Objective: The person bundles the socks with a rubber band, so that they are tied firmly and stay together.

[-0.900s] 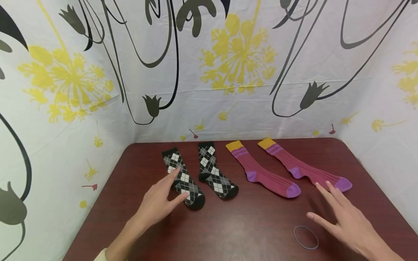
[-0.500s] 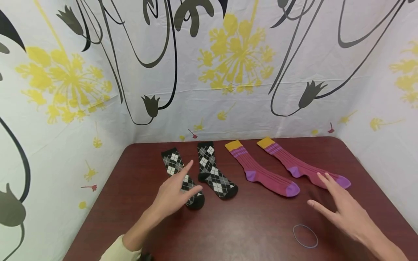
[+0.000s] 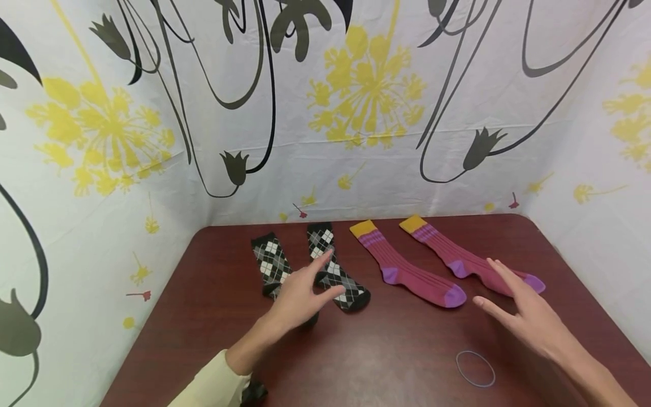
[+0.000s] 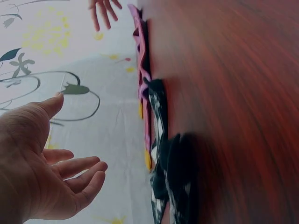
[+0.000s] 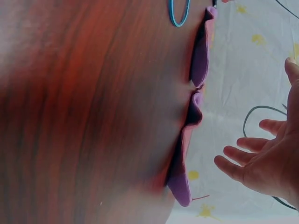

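My left hand point(image 3: 300, 297) hovers over the black-and-white argyle socks with relaxed, spread fingers, holding nothing. It hides much of the left argyle sock point(image 3: 272, 260); the right argyle sock point(image 3: 346, 282) shows past its fingertips. To the right lie two pink ribbed socks with yellow cuffs and purple heels and toes, the nearer pink sock point(image 3: 407, 277) and the outer pink sock point(image 3: 473, 261). Above the table near the outer sock's toe, my right hand point(image 3: 534, 322) is held with loose fingers and nothing in it. The right wrist view shows that hand point(image 5: 266, 158) apart from the socks.
A thin blue-grey elastic band point(image 3: 475, 368) lies on the dark red-brown table point(image 3: 376, 356), left of my right forearm. White cloth point(image 3: 285, 124) printed with flowers hangs along the back and both sides. Something dark point(image 3: 254, 391) shows beneath my left sleeve point(image 3: 216, 384).
My left hand has moved right, from over the left argyle sock toward the right one. My right hand has shifted slightly up and left. The socks and band stay where they were.
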A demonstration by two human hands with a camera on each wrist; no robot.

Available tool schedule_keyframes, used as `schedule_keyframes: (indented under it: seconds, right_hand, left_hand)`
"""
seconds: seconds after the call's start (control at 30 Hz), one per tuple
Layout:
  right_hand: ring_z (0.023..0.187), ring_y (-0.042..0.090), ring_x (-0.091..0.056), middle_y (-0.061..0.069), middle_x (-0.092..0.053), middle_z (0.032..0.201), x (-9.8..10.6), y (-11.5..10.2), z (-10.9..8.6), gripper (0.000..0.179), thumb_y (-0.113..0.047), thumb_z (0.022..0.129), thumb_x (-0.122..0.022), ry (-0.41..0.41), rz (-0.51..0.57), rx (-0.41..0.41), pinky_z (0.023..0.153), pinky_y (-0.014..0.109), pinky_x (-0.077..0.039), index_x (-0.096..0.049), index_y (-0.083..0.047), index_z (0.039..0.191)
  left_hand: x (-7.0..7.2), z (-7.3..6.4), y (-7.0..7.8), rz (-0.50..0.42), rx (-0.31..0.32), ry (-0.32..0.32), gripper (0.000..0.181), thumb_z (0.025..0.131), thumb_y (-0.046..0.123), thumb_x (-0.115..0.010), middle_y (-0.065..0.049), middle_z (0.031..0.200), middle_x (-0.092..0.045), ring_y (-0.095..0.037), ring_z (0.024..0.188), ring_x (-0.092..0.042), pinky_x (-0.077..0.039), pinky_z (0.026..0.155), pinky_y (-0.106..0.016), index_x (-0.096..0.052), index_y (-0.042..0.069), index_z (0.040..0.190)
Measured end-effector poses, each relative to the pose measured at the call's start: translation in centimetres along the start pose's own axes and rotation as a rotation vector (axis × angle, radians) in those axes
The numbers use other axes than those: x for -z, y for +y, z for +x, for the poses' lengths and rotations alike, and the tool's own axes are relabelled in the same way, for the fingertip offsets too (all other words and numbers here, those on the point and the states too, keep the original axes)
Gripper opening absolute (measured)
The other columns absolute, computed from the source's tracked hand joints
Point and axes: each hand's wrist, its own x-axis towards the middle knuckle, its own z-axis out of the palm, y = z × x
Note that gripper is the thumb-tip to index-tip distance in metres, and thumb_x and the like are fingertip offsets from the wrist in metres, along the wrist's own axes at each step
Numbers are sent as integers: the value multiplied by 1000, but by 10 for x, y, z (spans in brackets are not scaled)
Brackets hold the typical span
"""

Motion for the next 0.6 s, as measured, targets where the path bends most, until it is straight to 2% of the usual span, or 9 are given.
schedule_keyframes:
  seconds: [0.1, 0.13, 0.27, 0.33, 0.5, 0.6]
  right_hand:
    - [156, 49, -22, 22, -26, 172, 0, 0, 4, 88, -37, 103, -72, -9, 23, -4, 111, 82, -19, -20, -23, 172]
    - [155, 50, -23, 23, -27, 171, -1, 1, 5, 87, -37, 103, -72, -11, 29, -5, 111, 82, -19, -20, -24, 171]
    - [153, 55, -26, 25, -29, 169, -1, 1, 9, 85, -38, 104, -70, -21, 53, -23, 108, 83, -23, -20, -26, 171]
    - [150, 57, -28, 27, -31, 168, -2, 0, 12, 85, -38, 104, -70, -23, 58, -30, 106, 83, -25, -20, -27, 171]
    - [146, 59, -35, 28, -35, 166, -5, 0, 17, 84, -40, 103, -71, -23, 56, -49, 100, 82, -32, -23, -28, 171]
    - [142, 60, -40, 29, -38, 164, -7, 0, 20, 83, -39, 103, -71, -25, 60, -54, 99, 81, -35, -25, -26, 171]
  left_hand:
    - [-9, 6, 6, -33, -6, -29, 83, 97, 61, -71, 2, 156, -56, -27, 137, -59, -50, 108, -54, -37, 31, 166]
    - [-12, 7, 8, -39, -8, -36, 83, 97, 62, -71, 2, 156, -57, -28, 128, -65, -51, 107, -53, -37, 31, 166]
    - [-24, 14, 15, -57, -34, -54, 81, 98, 61, -70, 3, 153, -59, -28, 120, -69, -52, 105, -52, -37, 30, 166]
    - [-29, 17, 19, -60, -42, -66, 81, 98, 61, -69, 4, 152, -59, -26, 101, -73, -53, 102, -50, -37, 30, 166]
    - [-41, 25, 27, -48, -77, -83, 79, 99, 60, -69, 6, 151, -60, -21, 101, -73, -54, 98, -45, -39, 28, 165]
    - [-49, 29, 32, -33, -102, -89, 79, 99, 60, -69, 5, 151, -61, -20, 124, -67, -55, 96, -42, -41, 27, 164]
